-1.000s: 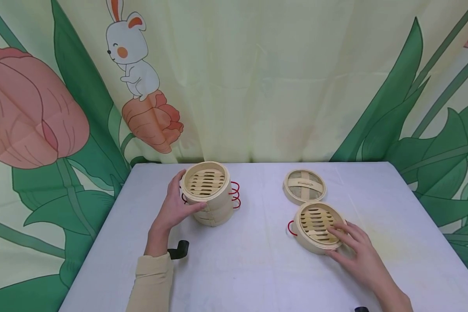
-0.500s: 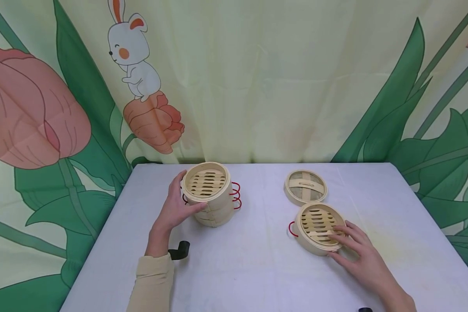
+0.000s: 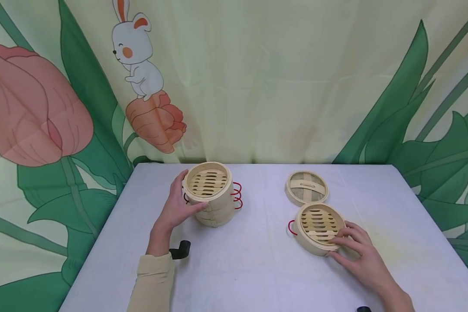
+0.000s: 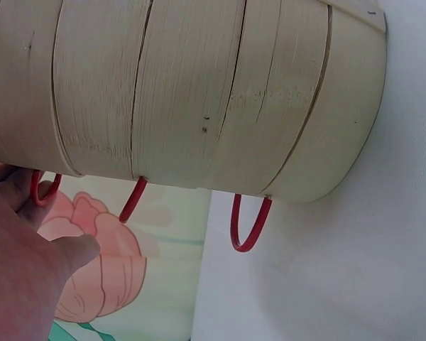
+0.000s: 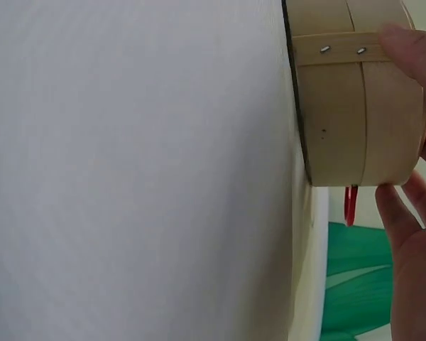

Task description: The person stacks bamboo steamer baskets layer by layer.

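My left hand point(image 3: 175, 208) holds the side of a stack of bamboo steamer baskets point(image 3: 214, 210) at left centre of the head view, thumb across the front and fingers round the left side. Red loop handles stick out from both sides of the stack. On the right, my right hand point(image 3: 360, 255) grips a single bamboo steamer basket point(image 3: 308, 242) by its near right edge. Its thumb presses the basket's outer wall, as the right wrist view shows, and other fingers bend over the rim. The slatted insides of the top basket and the single one face up.
A round woven steamer lid point(image 3: 306, 186) with a strap handle lies right behind the single basket. Everything stands on a white-covered table point(image 3: 249, 268). Behind its far edge hangs a printed curtain point(image 3: 257, 86). Black wrist camera mounts point(image 3: 180, 250) show by the forearms.
The fingers of my right hand have drawn back slightly from the slats towards the basket's near rim. My left hand and the stack keep their place; the head view has shifted a little.
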Tool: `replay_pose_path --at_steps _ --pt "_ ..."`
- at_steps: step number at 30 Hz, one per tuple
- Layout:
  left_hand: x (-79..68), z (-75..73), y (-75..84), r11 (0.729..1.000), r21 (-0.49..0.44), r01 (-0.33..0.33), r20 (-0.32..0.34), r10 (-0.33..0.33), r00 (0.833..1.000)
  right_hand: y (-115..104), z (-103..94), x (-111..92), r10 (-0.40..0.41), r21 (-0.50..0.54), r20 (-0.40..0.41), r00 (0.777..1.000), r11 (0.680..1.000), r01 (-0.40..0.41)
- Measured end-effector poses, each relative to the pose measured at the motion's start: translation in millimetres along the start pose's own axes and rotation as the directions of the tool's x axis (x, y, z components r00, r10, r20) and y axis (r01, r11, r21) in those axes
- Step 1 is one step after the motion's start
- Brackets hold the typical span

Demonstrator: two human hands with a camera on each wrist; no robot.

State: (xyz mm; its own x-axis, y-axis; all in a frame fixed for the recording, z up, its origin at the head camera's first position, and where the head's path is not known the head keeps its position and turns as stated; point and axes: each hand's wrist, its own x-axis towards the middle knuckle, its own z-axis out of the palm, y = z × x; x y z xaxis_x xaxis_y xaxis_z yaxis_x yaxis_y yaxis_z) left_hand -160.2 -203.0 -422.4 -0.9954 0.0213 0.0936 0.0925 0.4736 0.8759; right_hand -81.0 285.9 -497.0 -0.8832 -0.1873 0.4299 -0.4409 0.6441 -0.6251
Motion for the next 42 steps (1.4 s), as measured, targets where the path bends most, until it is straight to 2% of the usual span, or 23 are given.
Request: replay_pose_path --at_steps 10,18,29,39,42 --pt "-0.2 0.2 0.3 1.000 -0.008 0.006 -0.001 -0.006 1.000 0.4 7.5 2.8 -0.127 0.004 -0.080 0.989 0.992 0.127" --pt "0.0 1.1 -0.2 1.000 -0.012 0.019 -0.001 -0.019 1.000 -5.5 7.2 3.4 -0.168 0.004 -0.116 0.979 0.985 0.170" --pt "-0.2 0.9 1.8 1.000 -0.003 0.019 -0.002 -0.019 1.000 -27.8 4.8 10.1 -0.209 0.024 -0.136 0.968 0.976 0.214" --pt "-1.1 0.7 2.5 1.000 0.001 0.024 -0.003 -0.024 1.000 -42.6 10.6 22.9 -0.221 0.010 -0.183 0.958 0.974 0.226" --pt "-1.0 0.6 2.7 1.000 0.002 0.023 -0.004 -0.023 1.000 -47.3 13.7 27.5 -0.235 0.021 -0.210 0.949 0.969 0.245"
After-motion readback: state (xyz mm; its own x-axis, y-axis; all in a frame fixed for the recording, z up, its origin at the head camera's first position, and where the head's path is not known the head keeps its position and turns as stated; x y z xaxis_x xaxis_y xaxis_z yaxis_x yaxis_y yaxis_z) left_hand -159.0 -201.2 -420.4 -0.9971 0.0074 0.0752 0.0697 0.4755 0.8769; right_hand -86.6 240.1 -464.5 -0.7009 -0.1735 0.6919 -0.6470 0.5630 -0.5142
